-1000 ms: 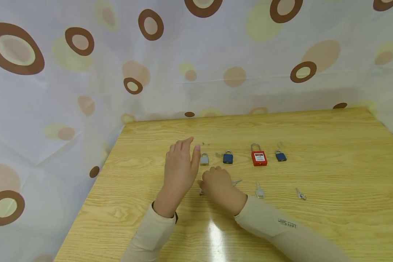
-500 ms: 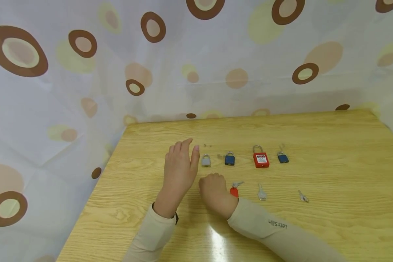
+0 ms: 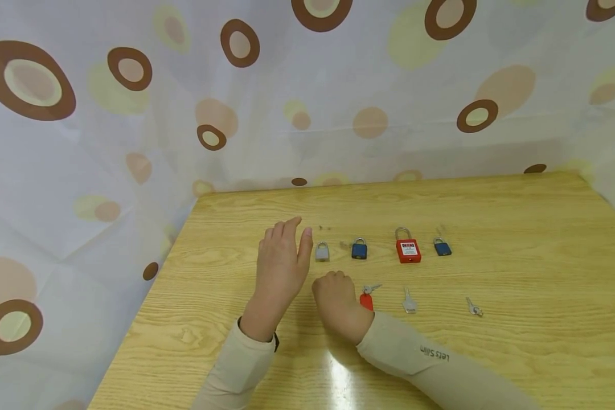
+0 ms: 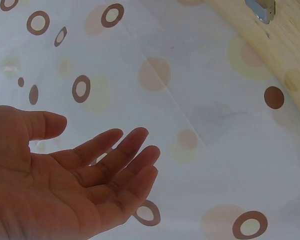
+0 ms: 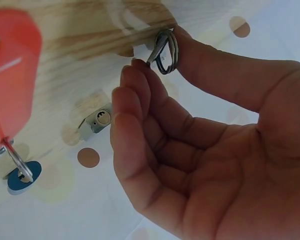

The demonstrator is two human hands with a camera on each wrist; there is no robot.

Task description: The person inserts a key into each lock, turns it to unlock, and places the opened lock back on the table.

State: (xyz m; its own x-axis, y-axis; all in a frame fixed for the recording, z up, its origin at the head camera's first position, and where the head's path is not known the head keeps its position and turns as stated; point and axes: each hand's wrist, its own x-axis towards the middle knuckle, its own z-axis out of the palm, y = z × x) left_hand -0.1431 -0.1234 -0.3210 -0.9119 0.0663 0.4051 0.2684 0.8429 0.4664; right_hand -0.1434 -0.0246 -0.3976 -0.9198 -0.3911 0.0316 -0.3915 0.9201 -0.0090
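From where I stand, left to right along the wooden worktop (image 3: 184,319): the left hand (image 3: 281,267) is held with fingers relaxed, thumb well apart, palm bare. Just to the right of its thumb lies the grey padlock (image 3: 322,252), long axis running away from the person, shackle at the far end, keyhole end facing back. Next comes the right hand (image 3: 338,302), nearer the person than the lock, fingers curled, a metal key ring (image 5: 174,52) pinched between thumb and first finger. From that grip the grey padlock lies ahead, apart from the knuckles. A flat metal piece on the ring slants between the fingertips; which way any blade points, I cannot tell. Beside the wrist, a red tag (image 3: 366,302) hangs off another key (image 3: 373,288), its blade pointing right.
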